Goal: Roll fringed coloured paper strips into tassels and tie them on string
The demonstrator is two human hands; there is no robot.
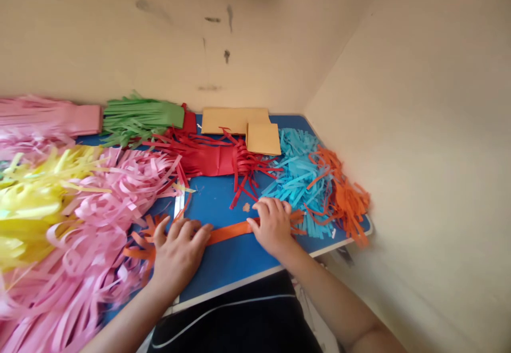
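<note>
Fingers of the left hand [178,252], slightly parted, and those of the right hand [273,226], gently curled with the thumb apart, rest at either end of an orange paper strip [229,232]; whether either grips it cannot be told. The strip appears to be being straightened, and the next move seems to call for even pressure at both ends. Palms face down, forearms angling outward from the wrists. Beyond the fingertips lies red fringed paper [217,160] on a blue table [223,268].

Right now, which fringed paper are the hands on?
The flat orange strip: it alone runs between the left hand and right hand; the orange bunch lies farther right.
</note>
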